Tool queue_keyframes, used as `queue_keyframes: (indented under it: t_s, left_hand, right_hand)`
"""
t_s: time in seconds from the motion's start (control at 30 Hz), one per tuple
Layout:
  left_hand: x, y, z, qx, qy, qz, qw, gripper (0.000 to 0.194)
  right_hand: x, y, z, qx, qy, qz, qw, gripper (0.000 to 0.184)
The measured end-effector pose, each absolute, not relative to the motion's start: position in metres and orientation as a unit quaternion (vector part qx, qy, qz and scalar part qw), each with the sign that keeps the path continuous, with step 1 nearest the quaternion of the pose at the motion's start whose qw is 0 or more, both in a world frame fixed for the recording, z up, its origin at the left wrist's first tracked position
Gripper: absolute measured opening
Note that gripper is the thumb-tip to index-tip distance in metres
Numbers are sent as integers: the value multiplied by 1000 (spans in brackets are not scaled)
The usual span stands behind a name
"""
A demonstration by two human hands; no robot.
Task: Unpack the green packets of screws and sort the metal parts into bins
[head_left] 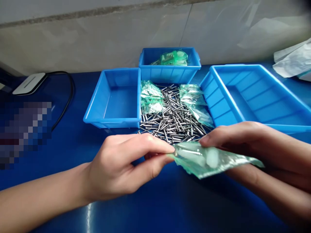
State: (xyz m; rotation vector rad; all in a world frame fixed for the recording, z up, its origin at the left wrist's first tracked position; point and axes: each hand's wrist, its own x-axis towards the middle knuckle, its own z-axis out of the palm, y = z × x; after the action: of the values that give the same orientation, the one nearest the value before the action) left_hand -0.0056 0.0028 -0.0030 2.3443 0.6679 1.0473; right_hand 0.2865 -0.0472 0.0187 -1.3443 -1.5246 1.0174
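Observation:
A small green-tinted clear plastic bag (204, 158) is stretched between my hands, low over the front of the table. Whitish pieces and a thin metal piece like a screw show through its film. My left hand (128, 161) pinches the bag's left end between thumb and fingers. On the other side my right hand (252, 149) grips the bag, its thumb on the upper edge and its other fingers partly hidden behind. Just beyond lies a heap of loose metal screws (175, 119), with green bags (152, 97) at its left and more bags (194, 100) at its right.
Blue bins flank the screws: a left bin (111, 121), a back bin (170, 72) holding green bags, and a large right bin (225, 97). A white flat device (30, 84) with a black cable (70, 94) lies far left. White sheets (293, 60) sit far right, near the wall.

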Motion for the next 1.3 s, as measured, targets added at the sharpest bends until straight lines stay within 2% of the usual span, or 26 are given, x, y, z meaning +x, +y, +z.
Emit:
queue_keyframes:
  t_s: [0.13, 0.23, 0.33, 0.5, 0.67, 0.87, 0.97, 1.07, 1.2, 1.27, 1.3]
  left_hand:
    - [-2, 6, 2, 847, 259, 395, 245, 9]
    - [3, 7, 5, 847, 241, 393, 264, 14]
    - [5, 8, 5, 850, 234, 399, 254, 14]
    - [-3, 8, 2, 861, 230, 406, 202, 10]
    - [-9, 11, 7, 891, 167, 369, 204, 17]
    - [-9, 8, 10, 901, 156, 330, 234, 15]
    - [-4, 5, 6, 903, 151, 336, 221, 24]
    - [3, 6, 1, 890, 149, 377, 211, 21]
    - [3, 9, 4, 910, 128, 346, 191, 13]
    - [-3, 9, 8, 924, 119, 318, 179, 12]
    - [-5, 9, 10, 928, 118, 308, 176, 12]
  right_hand:
    - [292, -50, 14, -565, -591, 371, 441, 37]
    - [299, -45, 9, -531, -639, 335, 445, 29]
    - [302, -40, 10, -511, -656, 353, 429, 30]
    - [299, -40, 9, -479, -687, 379, 394, 10]
    - [295, -49, 10, -461, -701, 396, 374, 16]
    - [290, -51, 7, -463, -700, 417, 348, 7]
    - [289, -47, 4, -454, -700, 431, 343, 28]
    - [289, -45, 9, -456, -678, 470, 332, 41]
    - [290, -49, 16, -444, -703, 464, 306, 30]
    - [294, -56, 13, -440, -737, 414, 303, 20]
    - [297, -60, 9, -438, -753, 380, 310, 22]
